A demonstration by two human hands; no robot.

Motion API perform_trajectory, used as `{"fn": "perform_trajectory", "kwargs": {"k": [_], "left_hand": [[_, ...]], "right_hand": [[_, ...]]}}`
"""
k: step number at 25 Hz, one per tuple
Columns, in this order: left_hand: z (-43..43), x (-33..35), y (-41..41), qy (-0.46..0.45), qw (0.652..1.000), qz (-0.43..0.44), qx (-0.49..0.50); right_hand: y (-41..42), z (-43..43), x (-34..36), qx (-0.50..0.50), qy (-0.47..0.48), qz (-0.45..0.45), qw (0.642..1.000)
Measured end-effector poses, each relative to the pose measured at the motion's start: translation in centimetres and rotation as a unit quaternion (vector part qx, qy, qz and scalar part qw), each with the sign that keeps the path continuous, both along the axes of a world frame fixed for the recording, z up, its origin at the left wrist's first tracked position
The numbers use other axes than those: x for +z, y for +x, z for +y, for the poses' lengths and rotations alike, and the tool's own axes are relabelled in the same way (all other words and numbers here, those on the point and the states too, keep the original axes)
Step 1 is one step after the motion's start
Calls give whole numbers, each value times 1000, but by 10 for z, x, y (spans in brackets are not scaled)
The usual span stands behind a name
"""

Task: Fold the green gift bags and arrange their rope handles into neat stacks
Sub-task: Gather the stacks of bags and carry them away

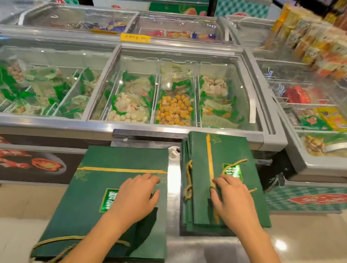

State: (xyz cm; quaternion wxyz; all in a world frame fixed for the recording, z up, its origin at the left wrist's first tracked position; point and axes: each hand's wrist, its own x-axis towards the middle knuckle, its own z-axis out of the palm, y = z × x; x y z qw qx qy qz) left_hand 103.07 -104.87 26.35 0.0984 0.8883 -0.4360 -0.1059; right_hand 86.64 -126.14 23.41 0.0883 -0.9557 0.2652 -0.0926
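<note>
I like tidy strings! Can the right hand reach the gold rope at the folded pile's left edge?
Probably yes. The right hand rests on that pile, and the rope loop lies uncovered just beside its fingers.

Glass-lidded chest freezers (62, 122) stood ahead, their compartments holding bagged frozen foods (173, 110). A yellow label (135, 38) sat on one frame. Blurred stacked cartons (327, 49) rose at the right.

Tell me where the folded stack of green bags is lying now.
In the head view the folded stack lies on the counter at right, under the right hand, beside the flat bag, its far end by the freezer.
</note>
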Motion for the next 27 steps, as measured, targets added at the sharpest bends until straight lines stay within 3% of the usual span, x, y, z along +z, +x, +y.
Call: {"fn": "perform_trajectory", "kwargs": {"k": [3,5,8,11,20,27], "left_hand": [[-50,-8,-26,-41,992,99,71],[-79,-16,-40,-61,964,207,153],[-110,-28,-53,-70,876,398,264],[-125,-37,-56,-78,803,492,328],[-135,-50,-57,-157,704,558,409],[-142,-29,-56,-150,713,563,389]], "right_hand": [[-28,-55,-6,-23,24,-21,999],[-40,-83,-8,-61,88,-22,994],[-47,-113,-25,-136,235,-6,962],[-44,-121,-39,-161,378,-26,911],[-47,-113,-41,-184,496,-86,844],[-52,-112,-45,-179,522,-113,826]]}}
